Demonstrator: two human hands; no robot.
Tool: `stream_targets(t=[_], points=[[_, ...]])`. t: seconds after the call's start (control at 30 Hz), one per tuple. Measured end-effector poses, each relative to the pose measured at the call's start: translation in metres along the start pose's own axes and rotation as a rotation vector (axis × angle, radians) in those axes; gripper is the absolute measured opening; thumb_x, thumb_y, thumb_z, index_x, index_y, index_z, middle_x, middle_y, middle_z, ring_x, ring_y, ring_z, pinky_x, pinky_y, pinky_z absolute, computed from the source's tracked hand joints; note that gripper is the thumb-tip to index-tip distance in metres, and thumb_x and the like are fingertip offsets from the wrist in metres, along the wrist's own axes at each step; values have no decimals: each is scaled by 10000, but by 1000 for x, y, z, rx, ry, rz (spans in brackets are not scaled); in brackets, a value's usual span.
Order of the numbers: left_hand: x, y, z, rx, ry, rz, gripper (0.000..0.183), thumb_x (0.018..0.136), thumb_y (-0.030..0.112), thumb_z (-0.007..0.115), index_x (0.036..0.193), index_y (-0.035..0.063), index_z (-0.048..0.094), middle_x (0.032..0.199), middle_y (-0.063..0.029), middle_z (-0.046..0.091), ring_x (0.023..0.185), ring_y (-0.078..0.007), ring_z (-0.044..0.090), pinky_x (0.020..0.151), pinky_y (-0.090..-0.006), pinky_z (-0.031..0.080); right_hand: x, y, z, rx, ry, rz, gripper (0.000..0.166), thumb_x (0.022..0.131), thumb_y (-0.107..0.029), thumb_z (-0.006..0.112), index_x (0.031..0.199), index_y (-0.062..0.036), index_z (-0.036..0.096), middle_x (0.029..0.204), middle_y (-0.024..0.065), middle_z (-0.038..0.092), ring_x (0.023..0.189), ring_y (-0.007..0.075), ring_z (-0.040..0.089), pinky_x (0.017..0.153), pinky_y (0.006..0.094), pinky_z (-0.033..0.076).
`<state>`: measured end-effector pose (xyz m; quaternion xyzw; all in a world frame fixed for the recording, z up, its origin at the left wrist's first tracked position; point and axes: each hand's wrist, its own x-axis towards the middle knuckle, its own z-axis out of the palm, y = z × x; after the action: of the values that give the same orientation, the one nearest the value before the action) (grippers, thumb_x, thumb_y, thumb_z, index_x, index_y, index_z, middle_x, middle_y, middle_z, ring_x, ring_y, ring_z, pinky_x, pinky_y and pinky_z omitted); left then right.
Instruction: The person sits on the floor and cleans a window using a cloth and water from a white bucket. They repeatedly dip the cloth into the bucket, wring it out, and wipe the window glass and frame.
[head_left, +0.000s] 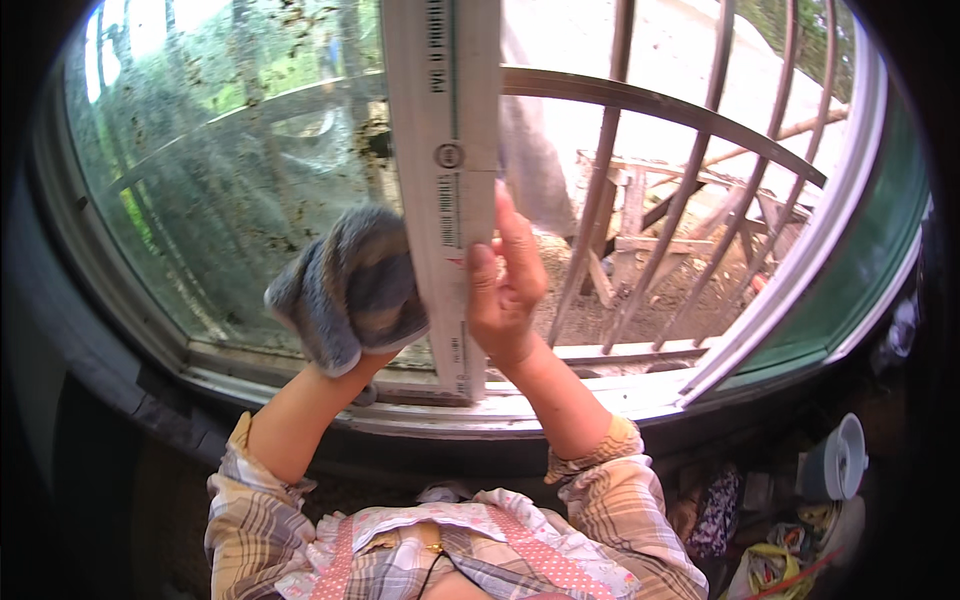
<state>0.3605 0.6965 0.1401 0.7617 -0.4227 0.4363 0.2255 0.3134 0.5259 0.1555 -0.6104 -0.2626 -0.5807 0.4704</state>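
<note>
My left hand (377, 363) is almost wholly hidden behind a fluffy grey cloth (345, 289); only the wrist shows below it. The cloth is bunched up against the dirty glass pane (247, 217) and meets the left edge of a white PVC sash stile (442, 217). Printed writing runs down this upright stile. On its other side, my right hand (511, 281) grips the edge, thumb on the near face and fingers around the outer side. Dark specks and smears mark the pane, mostly near its top and beside the stile.
Brown metal bars (679, 202) stand outside the open right half of the window. Below runs the white window track (600, 390). A greenish pane (810, 330) is at right. Low on the right are a pale plastic bucket (844, 457) and a plastic bag (765, 574).
</note>
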Motion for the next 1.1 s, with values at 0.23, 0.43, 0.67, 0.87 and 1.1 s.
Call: stream_targets(t=[0.23, 0.43, 0.67, 0.87, 1.1], points=[[-33, 40, -10, -233, -144, -200, 266, 814, 231, 686, 1054, 117, 674, 962, -109, 661, 881, -303, 639, 769, -396, 506, 3, 0, -6, -80, -10, -31, 430, 920, -101, 540, 1288, 116, 486, 1195, 262, 595, 987, 372, 591, 885, 405, 465], [-58, 50, -21, -131, -387, -241, 241, 774, 225, 648, 993, 124, 658, 900, -124, 658, 829, -350, 625, 730, -417, 487, 0, 1, -2, -159, -8, -47, 443, 945, -148, 535, 1298, 112, 475, 1205, 262, 594, 976, 370, 601, 876, 401, 466], [-103, 33, 0, -160, -561, -155, 341, 753, 193, 621, 1087, 131, 649, 1081, -142, 641, 982, -331, 602, 859, -399, 478, -3, 3, 1, -148, -11, -39, 464, 971, -166, 519, 1341, 104, 446, 1205, 253, 595, 900, 333, 590, 824, 384, 475], [-82, 29, -17, -167, -668, -66, 327, 727, 261, 665, 1030, 141, 656, 974, -110, 661, 898, -320, 624, 788, -407, 492, -14, 11, -1, -127, 5, 54, 482, 974, -151, 529, 1373, 96, 416, 1242, 216, 580, 886, 235, 589, 755, 329, 490], [-120, -4, -19, -109, -625, -150, 289, 768, 287, 617, 1021, 151, 650, 1046, -98, 647, 981, -311, 605, 867, -420, 480, -12, 3, 0, -78, -26, 56, 491, 1012, -184, 470, 1391, 109, 366, 1220, 166, 568, 1051, 207, 580, 875, 302, 482]])
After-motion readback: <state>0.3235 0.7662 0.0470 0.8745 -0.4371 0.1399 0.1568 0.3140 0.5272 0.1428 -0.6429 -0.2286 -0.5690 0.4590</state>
